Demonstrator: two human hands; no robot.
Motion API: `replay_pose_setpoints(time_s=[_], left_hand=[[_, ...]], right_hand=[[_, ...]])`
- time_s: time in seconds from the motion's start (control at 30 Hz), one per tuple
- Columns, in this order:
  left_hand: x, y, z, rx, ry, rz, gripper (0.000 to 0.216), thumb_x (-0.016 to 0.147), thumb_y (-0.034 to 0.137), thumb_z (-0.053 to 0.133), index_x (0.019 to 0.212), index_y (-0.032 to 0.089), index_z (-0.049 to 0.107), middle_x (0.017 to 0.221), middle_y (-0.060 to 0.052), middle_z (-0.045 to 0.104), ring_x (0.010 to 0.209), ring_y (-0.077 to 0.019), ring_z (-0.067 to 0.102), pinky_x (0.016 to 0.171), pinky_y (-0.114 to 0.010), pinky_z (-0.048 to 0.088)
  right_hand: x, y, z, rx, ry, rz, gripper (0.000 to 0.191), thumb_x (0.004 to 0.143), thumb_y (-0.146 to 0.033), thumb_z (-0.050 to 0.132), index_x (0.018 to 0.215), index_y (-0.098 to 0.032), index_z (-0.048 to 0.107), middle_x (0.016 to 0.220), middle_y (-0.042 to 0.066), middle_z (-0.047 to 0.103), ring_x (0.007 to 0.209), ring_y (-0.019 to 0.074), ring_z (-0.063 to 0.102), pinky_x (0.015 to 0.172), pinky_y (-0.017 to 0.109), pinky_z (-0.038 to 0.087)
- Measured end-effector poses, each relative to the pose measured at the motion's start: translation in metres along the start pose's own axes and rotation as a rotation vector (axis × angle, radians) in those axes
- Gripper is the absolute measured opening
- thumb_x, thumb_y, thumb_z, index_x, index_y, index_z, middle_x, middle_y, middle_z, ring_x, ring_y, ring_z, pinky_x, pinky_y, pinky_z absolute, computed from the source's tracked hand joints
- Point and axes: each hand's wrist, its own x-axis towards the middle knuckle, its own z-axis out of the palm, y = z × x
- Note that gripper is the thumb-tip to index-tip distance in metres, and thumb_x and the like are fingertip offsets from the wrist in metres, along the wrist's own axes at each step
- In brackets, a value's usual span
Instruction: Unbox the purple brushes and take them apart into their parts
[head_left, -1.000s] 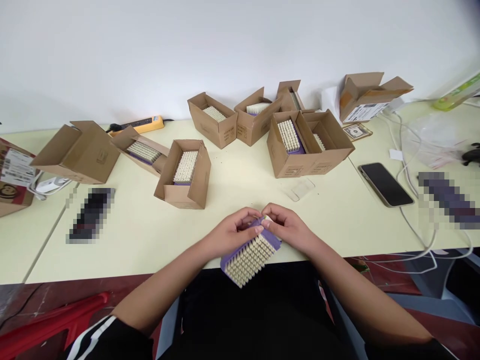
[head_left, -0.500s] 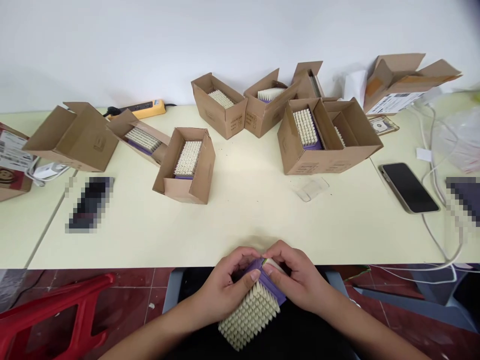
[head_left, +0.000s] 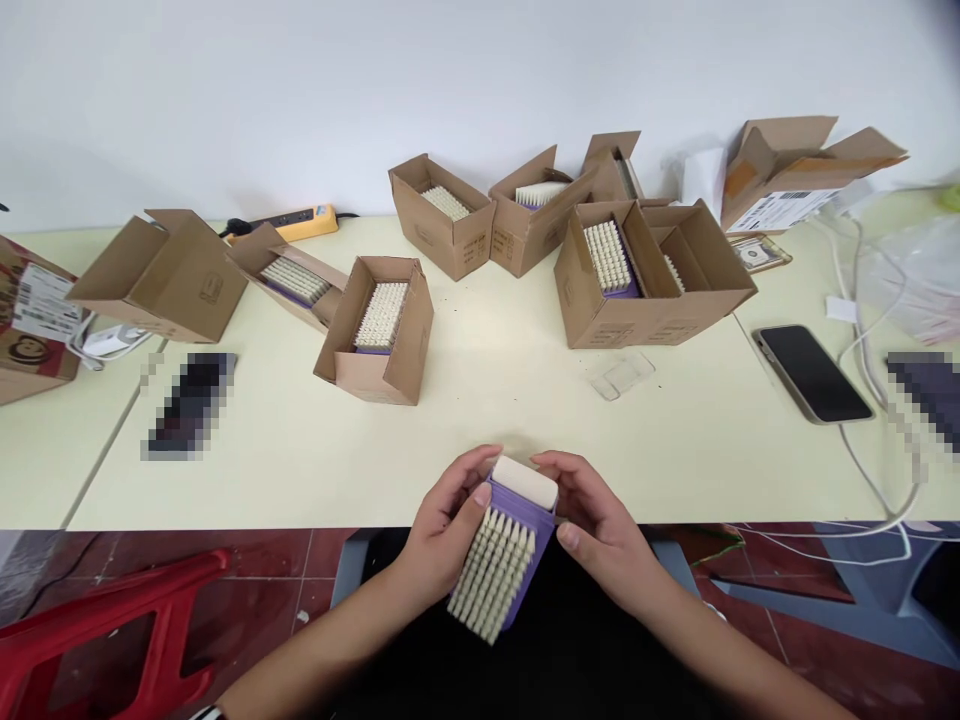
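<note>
A scrub brush (head_left: 499, 570) with a purple body and dense cream bristles lies tilted in my hands, just over the table's front edge. Its bristles face up and a white rectangular pad (head_left: 525, 482) sits on its far end. My left hand (head_left: 442, 525) grips the brush's left side. My right hand (head_left: 596, 525) stands beside its right side, fingers apart, close to the pad but holding nothing I can make out. Several open cardboard boxes stand beyond, and the nearest (head_left: 394, 385) holds a brush with its bristles up.
The pale table (head_left: 487, 420) carries more boxes, a black smartphone (head_left: 811, 375), a clear plastic piece (head_left: 622, 375) and a blurred dark patch (head_left: 191, 405). An orange power strip (head_left: 285, 225) lies at the back. White cables trail off the right edge. A red plastic stool (head_left: 112, 630) stands below left.
My hands have parted from the brush's far end, uncovering the white pad. The brush has turned so its long side points toward me, and my right hand has moved away to the right.
</note>
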Motion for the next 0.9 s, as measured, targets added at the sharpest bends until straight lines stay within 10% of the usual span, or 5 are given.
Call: replay_pose_setpoints(time_s=[0.17,0.5,0.9], left_hand=[[-0.001,-0.01,0.009,-0.046,0.069,0.051,0.043,0.111,0.046,0.063,0.15,0.029,0.063,0.142,-0.009,0.07,0.126,-0.026,0.067,0.109,-0.04,0.056],[0.008,0.049,-0.016,0.72,-0.336,0.157,0.026,0.106,0.043,0.071,0.124,0.025,0.074,0.119,-0.007,0.075,0.108,-0.0256,0.069,0.097,-0.037,0.053],[0.002,0.014,-0.003,0.388,-0.262,0.108,0.032,0.11,0.05,0.065,0.121,0.023,0.077,0.105,-0.006,0.066,0.1,-0.0219,0.064,0.093,-0.034,0.052]], right_hand=[[0.002,-0.002,0.024,0.121,0.023,0.134,0.084,0.091,-0.068,0.085,0.157,-0.033,0.047,0.149,0.013,0.066,0.126,0.0327,0.07,0.105,0.046,0.061],[0.0,-0.004,0.029,-0.168,-0.111,0.138,0.099,0.083,-0.042,0.097,0.165,-0.031,0.043,0.168,0.014,0.053,0.154,0.0364,0.053,0.126,0.053,0.047],[-0.023,0.032,0.044,-0.019,0.092,0.015,0.08,0.091,-0.052,0.09,0.157,-0.031,0.05,0.14,0.012,0.071,0.124,0.0312,0.072,0.108,0.046,0.06]])
